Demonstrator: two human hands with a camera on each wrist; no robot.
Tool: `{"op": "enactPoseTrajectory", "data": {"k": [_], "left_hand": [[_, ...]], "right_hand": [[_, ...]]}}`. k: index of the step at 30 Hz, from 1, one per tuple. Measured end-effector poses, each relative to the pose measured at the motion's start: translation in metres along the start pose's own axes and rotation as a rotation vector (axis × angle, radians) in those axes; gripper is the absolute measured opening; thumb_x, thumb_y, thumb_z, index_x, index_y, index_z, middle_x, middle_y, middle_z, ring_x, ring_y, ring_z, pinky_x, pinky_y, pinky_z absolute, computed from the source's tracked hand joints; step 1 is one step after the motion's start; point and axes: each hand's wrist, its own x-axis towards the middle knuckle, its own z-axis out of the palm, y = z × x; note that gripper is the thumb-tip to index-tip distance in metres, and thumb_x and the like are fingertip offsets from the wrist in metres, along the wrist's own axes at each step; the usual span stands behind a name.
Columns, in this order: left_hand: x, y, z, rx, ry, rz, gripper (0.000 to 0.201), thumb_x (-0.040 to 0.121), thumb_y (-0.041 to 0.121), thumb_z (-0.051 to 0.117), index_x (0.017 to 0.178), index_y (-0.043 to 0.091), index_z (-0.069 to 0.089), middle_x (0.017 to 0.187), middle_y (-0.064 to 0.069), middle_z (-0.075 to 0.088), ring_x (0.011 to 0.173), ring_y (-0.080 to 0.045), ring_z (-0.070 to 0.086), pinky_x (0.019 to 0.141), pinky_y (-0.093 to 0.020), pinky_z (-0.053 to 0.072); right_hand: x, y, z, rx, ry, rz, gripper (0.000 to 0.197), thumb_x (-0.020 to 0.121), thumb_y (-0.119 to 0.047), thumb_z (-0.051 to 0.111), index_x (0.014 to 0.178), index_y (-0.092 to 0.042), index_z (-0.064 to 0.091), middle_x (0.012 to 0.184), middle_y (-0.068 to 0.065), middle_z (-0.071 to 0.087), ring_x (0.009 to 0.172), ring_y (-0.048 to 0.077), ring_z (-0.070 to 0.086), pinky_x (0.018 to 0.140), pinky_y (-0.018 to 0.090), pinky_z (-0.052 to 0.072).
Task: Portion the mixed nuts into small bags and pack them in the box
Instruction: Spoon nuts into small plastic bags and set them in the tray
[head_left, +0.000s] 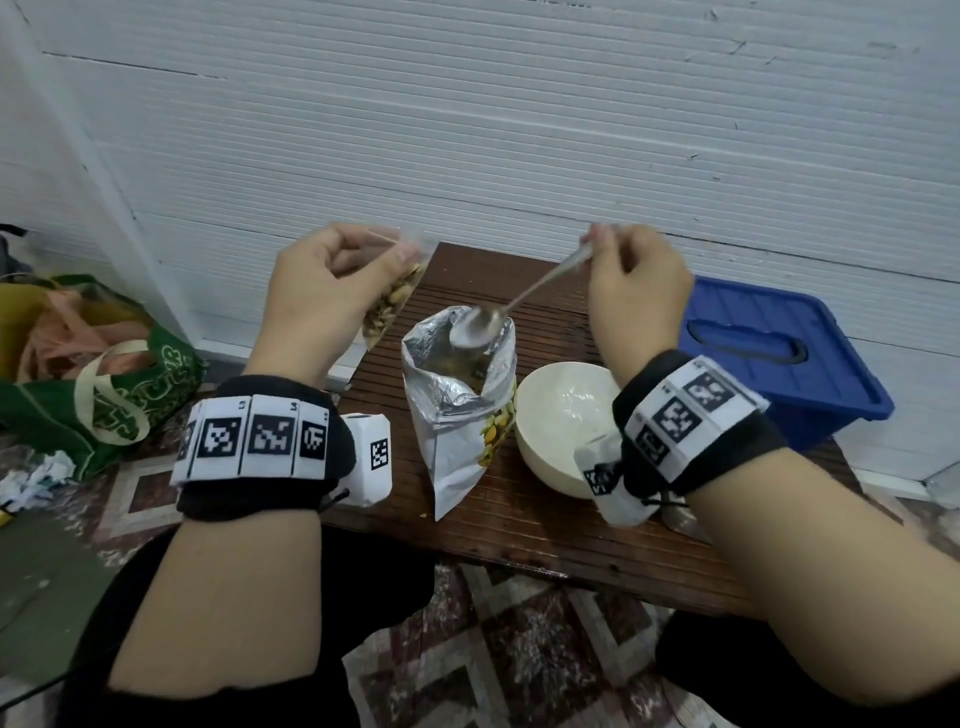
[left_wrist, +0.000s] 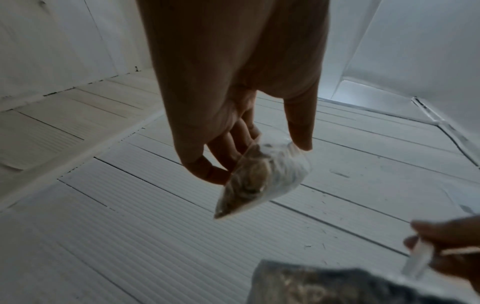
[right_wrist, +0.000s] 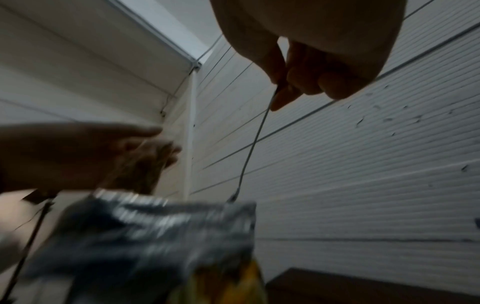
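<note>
My left hand (head_left: 332, 280) pinches the top of a small clear bag (head_left: 389, 304) partly filled with mixed nuts, held above the table's left end. The same small bag (left_wrist: 257, 179) hangs from my fingertips in the left wrist view. My right hand (head_left: 636, 280) grips the handle of a metal spoon (head_left: 519, 299); its bowl sits in the mouth of the open foil nut bag (head_left: 457, 410) standing at the table's middle. In the right wrist view the spoon (right_wrist: 253, 148) runs down from my fingers into the foil bag (right_wrist: 155, 242).
An empty cream bowl (head_left: 563, 421) stands right of the foil bag on the brown slatted table (head_left: 545, 530). A blue lidded box (head_left: 779, 353) sits at the right. A green shopping bag (head_left: 93, 374) lies on the floor left. A white panelled wall rises behind.
</note>
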Motion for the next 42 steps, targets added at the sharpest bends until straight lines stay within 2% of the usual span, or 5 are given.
{"op": "enactPoseTrajectory", "data": {"k": [7, 18, 31, 37, 42], "left_hand": [[-0.005, 0.011, 0.02, 0.022, -0.161, 0.052, 0.031, 0.067, 0.045, 0.072, 0.092, 0.027, 0.069, 0.098, 0.009, 0.074, 0.098, -0.005, 0.067, 0.084, -0.024, 0.051], [-0.035, 0.018, 0.104, 0.089, -0.416, 0.211, 0.027, 0.085, 0.03, 0.069, 0.109, 0.017, 0.072, 0.109, 0.008, 0.071, 0.103, -0.006, 0.065, 0.094, -0.037, 0.051], [-0.093, -0.021, 0.175, 0.23, -0.739, 0.088, 0.071, 0.08, 0.042, 0.07, 0.143, 0.028, 0.04, 0.132, 0.012, 0.057, 0.12, 0.007, 0.049, 0.102, -0.018, 0.038], [-0.09, -0.042, 0.175, 0.379, -0.728, 0.019, 0.061, 0.089, 0.038, 0.062, 0.144, 0.025, 0.039, 0.138, 0.006, 0.053, 0.126, -0.002, 0.046, 0.101, -0.016, 0.032], [-0.085, -0.047, 0.174, 0.404, -0.698, 0.003, 0.055, 0.091, 0.034, 0.061, 0.142, 0.025, 0.042, 0.137, 0.005, 0.054, 0.125, -0.004, 0.047, 0.102, -0.018, 0.033]], "right_hand": [[-0.03, 0.013, 0.013, -0.177, -0.378, 0.038, 0.025, 0.093, -0.037, 0.056, 0.088, -0.017, 0.07, 0.072, -0.01, 0.06, 0.072, 0.006, 0.054, 0.065, 0.022, 0.038], [-0.029, 0.007, -0.083, 0.217, -0.243, 0.236, 0.037, 0.094, -0.037, 0.053, 0.072, -0.013, 0.07, 0.062, 0.003, 0.06, 0.049, -0.002, 0.049, 0.056, 0.015, 0.035], [-0.038, 0.052, -0.171, -0.157, -0.334, 0.307, 0.024, 0.085, -0.012, 0.058, 0.065, -0.006, 0.07, 0.054, -0.005, 0.064, 0.05, -0.001, 0.052, 0.06, 0.022, 0.039], [-0.029, 0.075, -0.209, -0.468, -0.291, 0.344, 0.024, 0.082, -0.011, 0.055, 0.065, -0.005, 0.071, 0.07, 0.01, 0.07, 0.072, 0.02, 0.061, 0.064, 0.03, 0.044], [-0.032, 0.098, -0.219, -0.738, -0.364, 0.4, 0.024, 0.085, -0.01, 0.053, 0.068, 0.002, 0.067, 0.06, 0.003, 0.058, 0.06, 0.015, 0.051, 0.052, 0.023, 0.035]]}}
